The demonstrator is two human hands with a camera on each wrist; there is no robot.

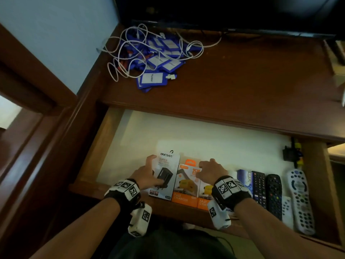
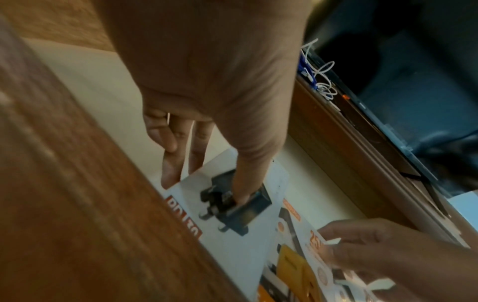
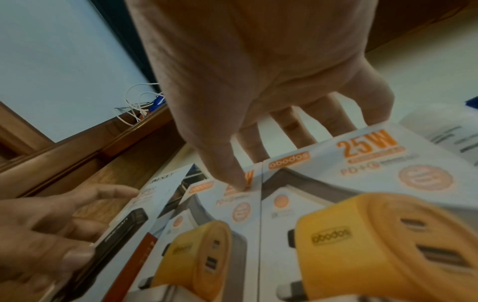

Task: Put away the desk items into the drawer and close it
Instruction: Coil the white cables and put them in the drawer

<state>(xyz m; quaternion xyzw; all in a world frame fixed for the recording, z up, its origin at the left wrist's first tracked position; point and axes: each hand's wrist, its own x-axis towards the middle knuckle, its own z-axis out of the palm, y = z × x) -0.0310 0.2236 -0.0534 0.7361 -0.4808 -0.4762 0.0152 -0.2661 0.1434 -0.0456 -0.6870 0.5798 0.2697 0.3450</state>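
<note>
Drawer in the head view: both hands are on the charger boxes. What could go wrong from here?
1. The tangle of white cables and blue badge holders lies on the wooden desk top; lifting a cable may drag holders off the edge.
2. The left hand grips the white ONESAM charger box, the right hand the orange-and-white charger boxes, packed edge to edge; shoving one could ride it over its neighbour.

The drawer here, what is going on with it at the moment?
A person is arranging boxes in the open drawer. The left hand grips a white charger box by its edge, thumb on its front; the right hand holds the two orange charger boxes beside it. Several remotes lie to their right. A pile of blue tags and white cables is on the desk top, not yet put away.
</note>
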